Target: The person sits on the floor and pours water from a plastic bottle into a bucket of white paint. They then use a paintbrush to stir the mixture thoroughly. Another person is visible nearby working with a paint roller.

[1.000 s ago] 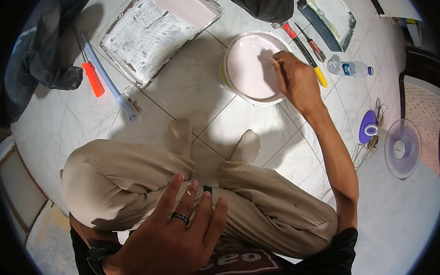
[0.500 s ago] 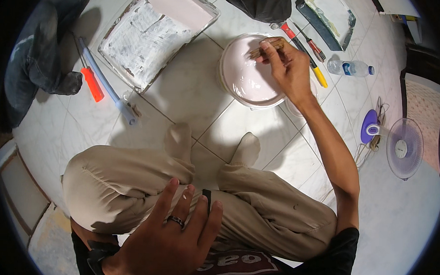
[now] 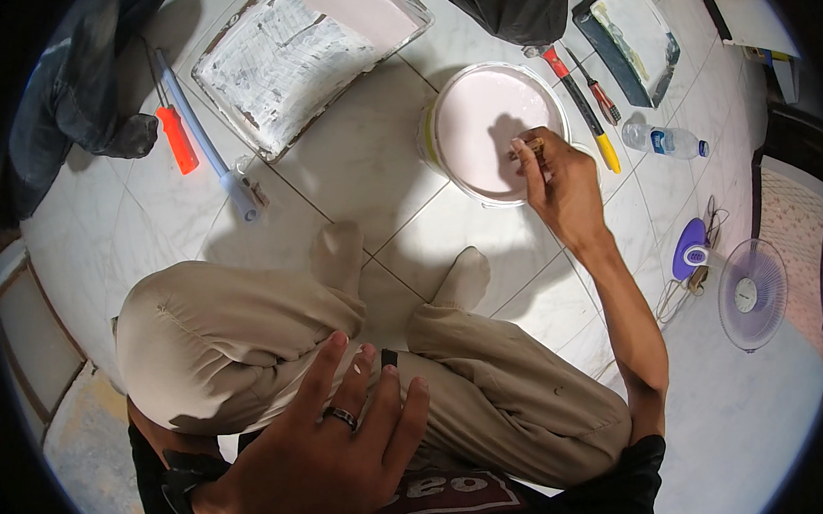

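Note:
My right hand (image 3: 570,192) is closed around a brown wooden stick (image 3: 537,149), held over the near right side of a round bucket (image 3: 427,140). Pale pink paint (image 3: 480,110) fills most of the bucket, and its surface looks smooth there. The stick's lower end is hidden by my fingers and their shadow, so I cannot tell how deep it reaches. My left hand (image 3: 333,440), with a dark ring on one finger, is held over my lap, fingers spread, holding nothing.
A paint tray (image 3: 200,76) with pink paint lies far left of the bucket. An orange-handled tool (image 3: 177,142) and a bluish tube (image 3: 198,132) lie nearby. Rightward are a yellow-ended tool (image 3: 606,150), a water bottle (image 3: 665,140), a dark tray (image 3: 609,57) and a fan (image 3: 753,294). Another person's leg (image 3: 77,100) is at left.
My right hand has moved nearer and slightly right with the stick, from the bucket's far middle to its near right side. My left hand stays spread over my lap. The view has shifted slightly.

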Demonstrator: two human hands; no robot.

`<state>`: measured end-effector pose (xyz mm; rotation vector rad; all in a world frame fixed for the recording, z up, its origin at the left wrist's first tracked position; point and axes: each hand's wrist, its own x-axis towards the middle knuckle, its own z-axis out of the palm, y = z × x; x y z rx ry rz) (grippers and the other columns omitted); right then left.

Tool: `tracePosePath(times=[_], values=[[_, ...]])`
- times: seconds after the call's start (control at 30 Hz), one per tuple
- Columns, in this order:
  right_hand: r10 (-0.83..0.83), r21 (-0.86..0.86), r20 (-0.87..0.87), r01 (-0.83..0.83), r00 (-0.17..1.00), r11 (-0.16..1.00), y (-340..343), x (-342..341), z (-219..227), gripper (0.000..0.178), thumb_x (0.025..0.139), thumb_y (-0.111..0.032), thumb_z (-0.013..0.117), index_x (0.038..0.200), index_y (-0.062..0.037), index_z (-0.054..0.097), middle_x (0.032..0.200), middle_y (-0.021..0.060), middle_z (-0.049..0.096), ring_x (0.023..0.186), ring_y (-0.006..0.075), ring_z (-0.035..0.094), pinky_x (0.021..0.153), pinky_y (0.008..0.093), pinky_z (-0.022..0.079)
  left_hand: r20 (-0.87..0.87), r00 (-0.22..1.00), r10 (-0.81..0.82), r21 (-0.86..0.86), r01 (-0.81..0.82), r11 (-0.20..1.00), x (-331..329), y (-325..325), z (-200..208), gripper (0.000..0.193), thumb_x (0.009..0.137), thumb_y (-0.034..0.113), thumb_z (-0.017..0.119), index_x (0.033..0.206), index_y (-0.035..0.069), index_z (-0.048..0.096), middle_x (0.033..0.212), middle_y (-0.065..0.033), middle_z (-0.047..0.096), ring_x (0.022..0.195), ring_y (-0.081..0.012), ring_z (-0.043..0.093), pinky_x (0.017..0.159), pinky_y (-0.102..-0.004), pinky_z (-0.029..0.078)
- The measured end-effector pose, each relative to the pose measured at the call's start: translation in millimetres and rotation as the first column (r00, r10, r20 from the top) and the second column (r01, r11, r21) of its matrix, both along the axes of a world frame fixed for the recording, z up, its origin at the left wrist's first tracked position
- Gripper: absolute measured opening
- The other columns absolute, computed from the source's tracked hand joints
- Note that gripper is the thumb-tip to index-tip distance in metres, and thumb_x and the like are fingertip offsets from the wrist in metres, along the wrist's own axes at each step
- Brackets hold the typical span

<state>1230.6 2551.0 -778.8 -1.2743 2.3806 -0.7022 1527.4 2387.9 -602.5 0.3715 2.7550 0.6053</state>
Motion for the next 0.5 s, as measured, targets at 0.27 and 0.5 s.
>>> tracePosePath(times=[0.27, 0.5], values=[[-0.135, -0.265, 0.431, 0.269, 0.892, 0.926, -37.7, -1.2, -22.4, 0.023, 0.109, -0.017, 0.063, 0.101, 0.003, 0.072, 0.08, 0.0091, 0.075, 0.073, 0.0075, 0.07, 0.067, 0.0259, 0.056, 0.119, 0.986, 0.117, 0.014, -0.12, 0.993, -1.7, 7.8, 17.8, 0.043, 0.095, 0.014, 0.063, 0.135, -0.001, 0.064, 0.126, -0.0176, 0.072, 0.128, -0.0338, 0.066, 0.125, -0.0552, 0.038], [0.005, -0.315, -0.048, -0.02, 0.999, 0.949, -39.1, -30.3, -16.0, 0.018, 0.104, -0.014, 0.068, 0.105, 0.0025, 0.074, 0.1, 0.0163, 0.077, 0.075, 0.0292, 0.075, 0.072, 0.0358, 0.06, 0.032, 0.999, -0.014, 0.026, 0.014, 1.0, 3.2, 1.0, 2.3, 0.039, 0.1, 0.023, 0.055, 0.126, -0.003, 0.069, 0.111, -0.0197, 0.076, 0.112, -0.037, 0.074, 0.117, -0.0629, 0.044]])
